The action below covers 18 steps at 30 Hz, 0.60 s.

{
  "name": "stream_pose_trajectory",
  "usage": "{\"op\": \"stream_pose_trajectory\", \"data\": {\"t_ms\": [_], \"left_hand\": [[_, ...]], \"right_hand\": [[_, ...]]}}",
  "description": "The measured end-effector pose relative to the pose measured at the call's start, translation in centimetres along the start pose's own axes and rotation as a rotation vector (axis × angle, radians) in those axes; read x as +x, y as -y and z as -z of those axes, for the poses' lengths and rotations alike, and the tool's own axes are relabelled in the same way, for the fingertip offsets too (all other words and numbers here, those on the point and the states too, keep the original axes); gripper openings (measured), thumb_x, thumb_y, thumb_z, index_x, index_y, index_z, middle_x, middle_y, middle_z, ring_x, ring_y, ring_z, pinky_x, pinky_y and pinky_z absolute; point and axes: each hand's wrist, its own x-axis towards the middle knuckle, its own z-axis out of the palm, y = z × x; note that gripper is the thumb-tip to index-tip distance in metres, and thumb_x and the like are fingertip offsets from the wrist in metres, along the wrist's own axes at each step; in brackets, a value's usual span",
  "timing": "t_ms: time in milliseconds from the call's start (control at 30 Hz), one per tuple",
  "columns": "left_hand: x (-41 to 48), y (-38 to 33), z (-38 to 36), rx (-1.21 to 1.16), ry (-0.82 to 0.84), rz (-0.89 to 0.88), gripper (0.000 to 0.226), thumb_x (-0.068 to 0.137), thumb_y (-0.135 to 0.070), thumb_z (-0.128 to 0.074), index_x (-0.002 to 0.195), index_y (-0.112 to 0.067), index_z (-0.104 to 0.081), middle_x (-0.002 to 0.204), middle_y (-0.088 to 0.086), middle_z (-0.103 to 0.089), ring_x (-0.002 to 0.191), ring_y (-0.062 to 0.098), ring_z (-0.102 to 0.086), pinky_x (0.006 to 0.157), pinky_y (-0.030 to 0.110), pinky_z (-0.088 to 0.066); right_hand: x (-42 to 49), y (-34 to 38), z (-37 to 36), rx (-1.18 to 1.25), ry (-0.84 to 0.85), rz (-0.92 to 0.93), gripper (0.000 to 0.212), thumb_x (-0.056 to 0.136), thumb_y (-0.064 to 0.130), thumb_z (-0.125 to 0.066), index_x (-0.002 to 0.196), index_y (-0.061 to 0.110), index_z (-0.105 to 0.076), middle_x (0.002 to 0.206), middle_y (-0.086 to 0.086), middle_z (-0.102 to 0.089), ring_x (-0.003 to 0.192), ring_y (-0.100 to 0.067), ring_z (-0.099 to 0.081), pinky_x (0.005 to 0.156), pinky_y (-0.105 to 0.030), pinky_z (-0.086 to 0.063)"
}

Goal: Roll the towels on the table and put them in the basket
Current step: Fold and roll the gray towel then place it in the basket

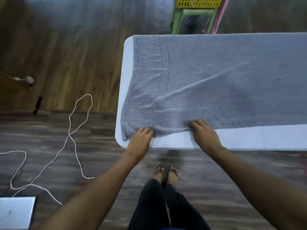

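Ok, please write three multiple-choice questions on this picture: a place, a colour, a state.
1. Where does the yellow basket stand? A) on the green chair beyond the table B) on the floor C) under the table
2. What colour is the towel? A) white B) grey C) pink
3. How does the towel lie? A) rolled up B) spread flat C) folded in a pile
Answers: 1 A, it sits on the chair seat; 2 B, grey against the white table; 3 B, flat, with the left hand and right hand gripping its near edge.
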Motion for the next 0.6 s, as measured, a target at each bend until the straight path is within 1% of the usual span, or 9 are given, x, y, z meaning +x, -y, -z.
{"op": "stream_pose_trajectory", "data": {"t_ms": [67, 133, 300, 367, 500, 567, 600], "left_hand": [[0.3, -0.1, 0.0, 0.028, 0.012, 0.0, 0.037, 0.069, 0.013, -0.066, 0.102, -0.004, -0.068, 0.1, 0.011, -0.068, 0.091, 0.03, -0.064, 0.066, 0.04, -0.057], [0.3, -0.2, 0.3, 0.033, -0.003, -0.005, 0.036, 0.066, 0.014, -0.067, 0.097, -0.005, -0.068, 0.095, 0.01, -0.068, 0.085, 0.03, -0.065, 0.06, 0.037, -0.055], [-1.2, -0.9, 0.8, -0.007, 0.009, -0.004, 0.028, 0.06, 0.012, -0.071, 0.082, -0.006, -0.066, 0.083, 0.009, -0.066, 0.075, 0.032, -0.064, 0.052, 0.034, -0.052], [-2.3, -1.2, 0.7, -0.043, 0.038, 0.006, 0.023, 0.064, 0.008, -0.071, 0.081, -0.006, -0.065, 0.081, 0.01, -0.064, 0.075, 0.033, -0.063, 0.054, 0.037, -0.052], [-4.4, -2.1, 0.5, -0.11, 0.089, 0.04, 0.01, 0.074, 0.0, -0.066, 0.082, -0.006, -0.064, 0.084, 0.012, -0.064, 0.08, 0.035, -0.061, 0.063, 0.039, -0.05], [-5.1, -2.5, 0.1, -0.139, 0.093, 0.065, 0.007, 0.076, -0.003, -0.062, 0.081, -0.007, -0.062, 0.084, 0.01, -0.062, 0.081, 0.033, -0.06, 0.066, 0.037, -0.047], [-5.2, -2.7, 0.0, -0.154, 0.091, 0.082, 0.006, 0.077, -0.004, -0.061, 0.082, -0.007, -0.062, 0.084, 0.009, -0.062, 0.082, 0.031, -0.059, 0.068, 0.036, -0.046]], "right_hand": [[-0.2, -0.2, 0.0, 0.005, -0.023, 0.0, 0.023, 0.088, -0.001, -0.061, 0.108, 0.008, -0.068, 0.107, -0.008, -0.067, 0.098, -0.032, -0.06, 0.078, -0.04, -0.052], [-0.8, -0.3, -0.1, 0.025, -0.03, -0.01, 0.021, 0.089, 0.002, -0.061, 0.108, 0.009, -0.069, 0.106, -0.008, -0.069, 0.096, -0.031, -0.062, 0.079, -0.039, -0.052], [-3.7, 0.0, -0.9, 0.071, -0.029, -0.05, 0.018, 0.09, 0.006, -0.061, 0.105, 0.009, -0.069, 0.104, -0.008, -0.068, 0.09, -0.031, -0.063, 0.074, -0.037, -0.051], [-5.1, -0.1, -1.4, 0.107, -0.031, -0.07, 0.017, 0.089, 0.006, -0.062, 0.103, 0.008, -0.07, 0.102, -0.007, -0.068, 0.09, -0.03, -0.062, 0.074, -0.038, -0.05], [-7.3, -0.6, -2.2, 0.169, -0.016, -0.086, 0.016, 0.087, 0.006, -0.063, 0.102, 0.008, -0.07, 0.101, -0.007, -0.066, 0.094, -0.029, -0.06, 0.081, -0.038, -0.048], [-8.6, -0.3, -2.4, 0.18, -0.077, -0.131, 0.018, 0.087, 0.008, -0.064, 0.104, 0.011, -0.069, 0.104, -0.004, -0.063, 0.099, -0.026, -0.057, 0.084, -0.038, -0.043], [-9.3, 0.1, -2.5, 0.197, -0.139, -0.204, 0.019, 0.087, 0.011, -0.065, 0.106, 0.014, -0.067, 0.105, -0.004, -0.06, 0.101, -0.023, -0.054, 0.085, -0.037, -0.04]]}}
